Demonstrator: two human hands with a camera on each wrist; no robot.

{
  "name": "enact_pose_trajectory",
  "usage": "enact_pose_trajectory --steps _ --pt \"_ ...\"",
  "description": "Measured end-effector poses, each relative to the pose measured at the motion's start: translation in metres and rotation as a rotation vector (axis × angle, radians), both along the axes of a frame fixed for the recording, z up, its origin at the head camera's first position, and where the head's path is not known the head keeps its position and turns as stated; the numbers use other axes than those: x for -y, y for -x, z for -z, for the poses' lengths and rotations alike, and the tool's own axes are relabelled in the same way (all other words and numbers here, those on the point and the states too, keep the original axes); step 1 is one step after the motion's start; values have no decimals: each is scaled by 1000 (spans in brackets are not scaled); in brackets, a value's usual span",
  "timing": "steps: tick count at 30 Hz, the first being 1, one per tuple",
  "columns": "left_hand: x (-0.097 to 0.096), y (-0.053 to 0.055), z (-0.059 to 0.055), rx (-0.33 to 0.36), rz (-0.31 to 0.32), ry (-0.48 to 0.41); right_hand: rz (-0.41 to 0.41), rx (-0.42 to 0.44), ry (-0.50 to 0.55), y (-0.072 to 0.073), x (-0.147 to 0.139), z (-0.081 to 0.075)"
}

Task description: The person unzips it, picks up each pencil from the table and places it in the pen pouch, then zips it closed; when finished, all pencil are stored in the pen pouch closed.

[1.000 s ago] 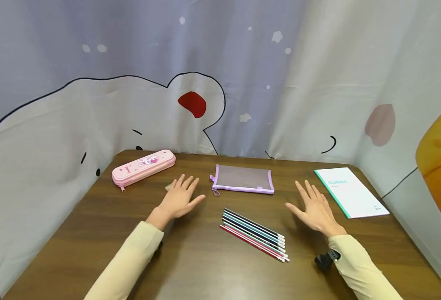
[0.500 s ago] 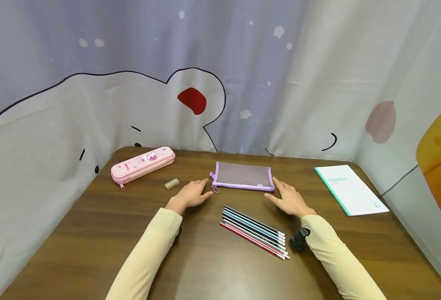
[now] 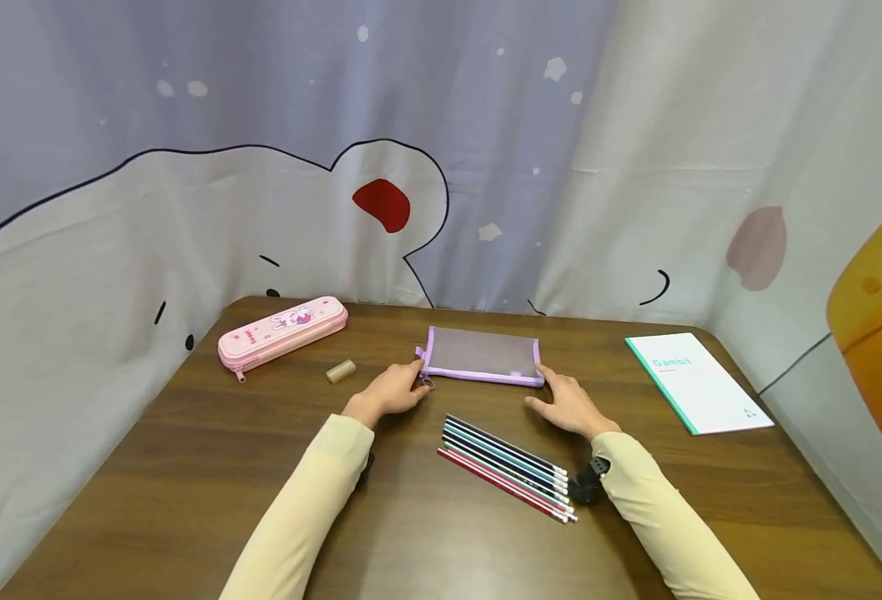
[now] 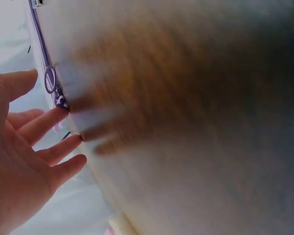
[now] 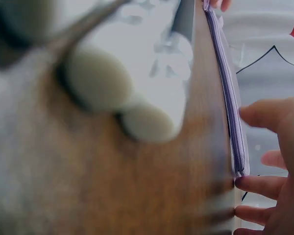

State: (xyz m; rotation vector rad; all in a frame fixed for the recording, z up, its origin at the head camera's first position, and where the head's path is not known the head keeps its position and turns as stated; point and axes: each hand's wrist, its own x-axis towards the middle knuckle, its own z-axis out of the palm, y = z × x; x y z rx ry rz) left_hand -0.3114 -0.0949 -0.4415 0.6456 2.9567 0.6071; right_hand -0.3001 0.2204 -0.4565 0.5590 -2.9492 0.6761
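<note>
A flat mesh zipper pouch (image 3: 482, 352) with purple edging lies toward the back of the table. My left hand (image 3: 392, 390) is at its left front corner, fingertips by the zipper end and thumb apart from them. The pull ring (image 4: 50, 79) shows between thumb and fingers in the left wrist view. At the opposite front corner, my right hand (image 3: 570, 406) touches the pouch's edge with its fingertips; the right wrist view shows thumb and fingers spread along the zipper (image 5: 230, 107). Several pencils (image 3: 504, 467) lie side by side in front of the pouch, between my forearms.
A pink pencil case (image 3: 283, 333) lies at the back left. Near it is a small beige cylinder (image 3: 340, 372). A white booklet (image 3: 699, 383) with a green spine lies at the right. A printed curtain (image 3: 501, 167) hangs behind the table (image 3: 148, 500).
Both hands have moved inward from either side and come down to the pouch's two front corners. The small beige cylinder, earlier mostly covered by the left hand, is now visible. The pencils stay put.
</note>
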Motion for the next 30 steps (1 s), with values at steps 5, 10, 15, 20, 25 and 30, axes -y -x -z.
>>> enact_pose_trajectory --steps 5,10,15,20,25,30 --pt "4 -2 -1 -11 -10 -93 -22 -79 67 0 0 -1" --pt "8 -3 -4 -109 -70 -270 8 -187 172 0 3 -9" --pt "5 -2 -7 -261 -133 -421 49 -285 278 2 7 -20" --pt "-2 0 -11 -365 -183 -624 65 -319 305 6 7 -28" --pt "-8 2 -16 -359 -247 -796 91 -313 335 6 7 -33" --pt "-13 2 -16 -306 -281 -904 104 -344 334 3 7 -35"
